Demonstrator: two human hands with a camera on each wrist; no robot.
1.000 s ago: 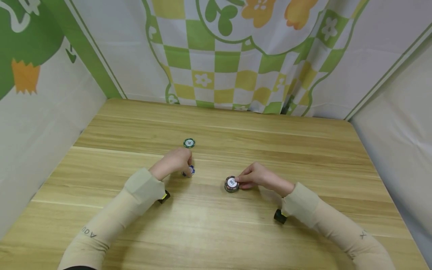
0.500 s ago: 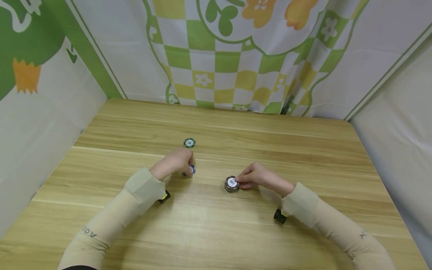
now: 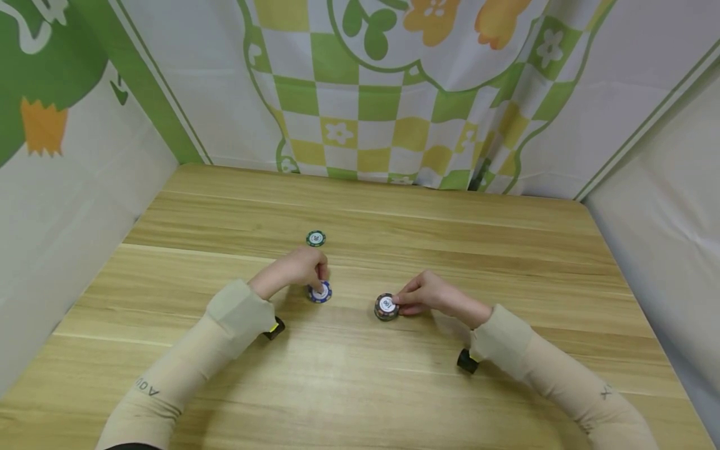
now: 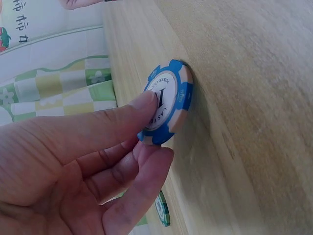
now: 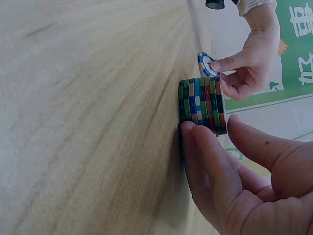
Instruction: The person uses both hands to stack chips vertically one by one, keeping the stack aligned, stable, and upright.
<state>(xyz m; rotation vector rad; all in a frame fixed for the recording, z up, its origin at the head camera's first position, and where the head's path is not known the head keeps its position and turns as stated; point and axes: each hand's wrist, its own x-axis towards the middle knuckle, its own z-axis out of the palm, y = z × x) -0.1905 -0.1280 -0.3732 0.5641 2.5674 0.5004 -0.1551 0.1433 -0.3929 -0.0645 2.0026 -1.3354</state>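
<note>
My left hand (image 3: 295, 265) pinches a blue and white poker chip (image 4: 168, 107), thumb across its printed face and fingers under its edge. A "1" shows on that face in the left wrist view. Close over the table, the chip overlaps the wood in the head view. To its right stands an upright stack of poker chips (image 5: 200, 100), with several colours along its side and a dark chip marked 100 on top. My right hand (image 3: 430, 294) holds the stack from the right, fingertips at its side and thumb at the top chip's edge.
A single green poker chip (image 3: 316, 238) lies flat on the wooden table (image 3: 450, 231), beyond my left hand. A patterned curtain (image 3: 377, 125) hangs along the table's far edge, with white cloth walls at both sides. A small black device (image 3: 467, 361) sits under my right cuff.
My left hand has brought the blue chip slightly right and toward me, and more of its face shows now. The right hand and the stack have stayed in place.
</note>
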